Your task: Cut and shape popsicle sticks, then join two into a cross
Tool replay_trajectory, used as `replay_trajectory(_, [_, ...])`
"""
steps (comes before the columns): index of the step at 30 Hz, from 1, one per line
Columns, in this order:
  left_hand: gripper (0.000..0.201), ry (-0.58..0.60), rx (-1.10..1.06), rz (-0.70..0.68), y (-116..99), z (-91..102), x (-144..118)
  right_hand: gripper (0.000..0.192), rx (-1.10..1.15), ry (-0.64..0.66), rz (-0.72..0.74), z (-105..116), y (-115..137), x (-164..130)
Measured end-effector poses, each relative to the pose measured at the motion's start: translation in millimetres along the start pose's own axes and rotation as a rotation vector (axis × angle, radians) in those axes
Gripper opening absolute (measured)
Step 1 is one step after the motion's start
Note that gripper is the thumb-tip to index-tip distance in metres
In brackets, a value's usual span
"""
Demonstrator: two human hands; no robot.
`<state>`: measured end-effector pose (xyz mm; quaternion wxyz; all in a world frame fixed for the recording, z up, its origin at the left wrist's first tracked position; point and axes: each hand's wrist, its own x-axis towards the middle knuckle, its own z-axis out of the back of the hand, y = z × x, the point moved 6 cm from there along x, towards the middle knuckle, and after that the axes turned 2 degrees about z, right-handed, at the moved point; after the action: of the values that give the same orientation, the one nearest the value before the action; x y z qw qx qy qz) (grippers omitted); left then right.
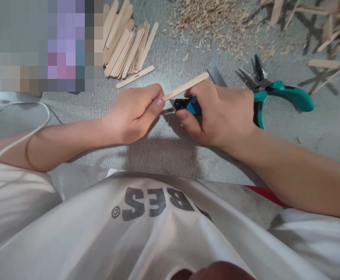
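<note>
My left hand (137,112) is closed, pinching one end of a wooden craft stick (186,86) between thumb and fingers. The stick slants up to the right, and a small notch or split shows near the pinched end. My right hand (222,111) is wrapped around a blue and black utility knife (191,105), whose short tip points left towards my left thumb, just below the stick. The stick's far end passes over my right index finger. Most of the knife's handle is hidden in my palm.
Green-handled pliers (289,93) lie open beyond my right hand, near a grey metal strip (216,77). Craft sticks (126,50) are piled at the back left, with a single notched stick (135,77) before them. Wood shavings (216,23) cover the back. A white cable (21,136) crosses my left forearm.
</note>
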<state>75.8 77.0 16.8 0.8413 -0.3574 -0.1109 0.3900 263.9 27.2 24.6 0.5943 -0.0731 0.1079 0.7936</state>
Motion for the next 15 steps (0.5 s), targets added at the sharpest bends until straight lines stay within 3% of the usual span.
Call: replay_trajectory(15, [0.032, -0.043, -0.002, 0.071, 4.3, -4.8, -3.4, 0.071, 0.008, 0.059, 0.041, 0.9, 2.9, -0.8])
